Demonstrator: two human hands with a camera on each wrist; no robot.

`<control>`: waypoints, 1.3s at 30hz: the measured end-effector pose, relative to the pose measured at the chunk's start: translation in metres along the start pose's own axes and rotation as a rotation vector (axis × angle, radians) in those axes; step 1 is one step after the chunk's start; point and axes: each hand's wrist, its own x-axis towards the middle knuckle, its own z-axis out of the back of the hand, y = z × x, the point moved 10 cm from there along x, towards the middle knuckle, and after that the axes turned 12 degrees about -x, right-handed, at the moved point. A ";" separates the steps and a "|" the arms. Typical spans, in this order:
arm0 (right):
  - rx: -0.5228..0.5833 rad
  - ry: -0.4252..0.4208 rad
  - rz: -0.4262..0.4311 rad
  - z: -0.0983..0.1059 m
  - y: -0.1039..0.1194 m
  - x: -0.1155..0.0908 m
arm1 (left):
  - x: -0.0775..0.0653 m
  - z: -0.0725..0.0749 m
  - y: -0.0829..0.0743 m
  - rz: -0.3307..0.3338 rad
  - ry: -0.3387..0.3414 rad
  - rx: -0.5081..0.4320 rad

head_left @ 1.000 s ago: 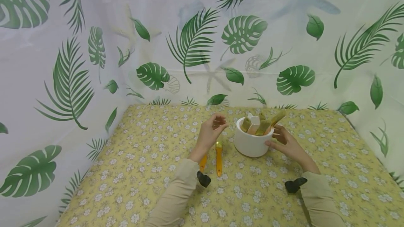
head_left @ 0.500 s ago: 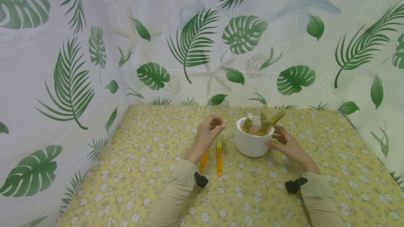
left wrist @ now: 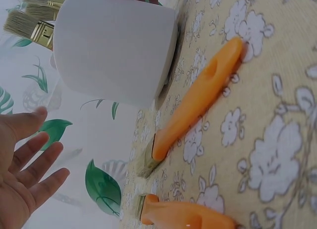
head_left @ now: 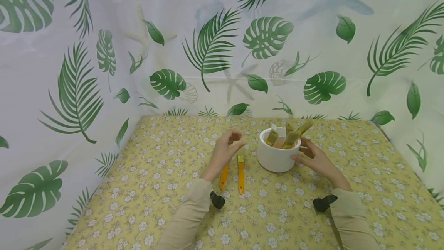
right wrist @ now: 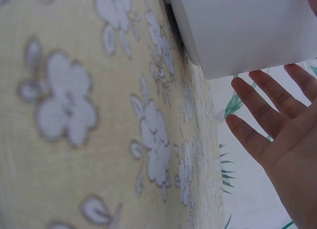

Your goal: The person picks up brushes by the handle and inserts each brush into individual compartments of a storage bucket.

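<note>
A round white container (head_left: 275, 161) stands on the table, holding several paintbrushes (head_left: 271, 137) with their bristles up. My right hand (head_left: 317, 159) is at its right side, thumb at the front of the wall and fingers extended around the side. In the right wrist view those fingers (right wrist: 267, 108) are nearly straight, tips at the container's edge. Left of the container, my left hand (head_left: 223, 149) hovers with loosely bent fingers and holds nothing. Two orange-handled paintbrushes lie below it: one brush (head_left: 241, 176) fully in sight, the other brush (head_left: 224, 177) with its bristle end hidden behind the hand.
A yellow flowered cloth (head_left: 138, 203) covers the table. White curtains with green leaf prints (head_left: 208, 57) hang behind and at both sides. A white piece (head_left: 280, 132) stands up inside the container among the brushes. Each wrist carries a small black camera (head_left: 324, 203).
My left hand has drawn back to the left and slightly down, away from the container, uncovering more of the left orange brush. My right hand and the container have stayed in place.
</note>
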 end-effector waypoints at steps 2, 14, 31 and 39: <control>-0.002 0.002 -0.001 -0.001 0.000 0.000 | -0.001 0.001 0.001 0.011 0.003 0.013; 0.005 0.010 -0.004 -0.003 -0.005 0.003 | -0.007 0.004 0.007 0.045 0.028 0.033; 0.014 0.013 -0.023 -0.006 -0.004 0.002 | -0.014 0.008 0.018 0.081 0.079 0.110; 0.005 0.008 -0.023 -0.006 -0.003 0.003 | -0.018 0.006 0.026 0.119 0.113 0.109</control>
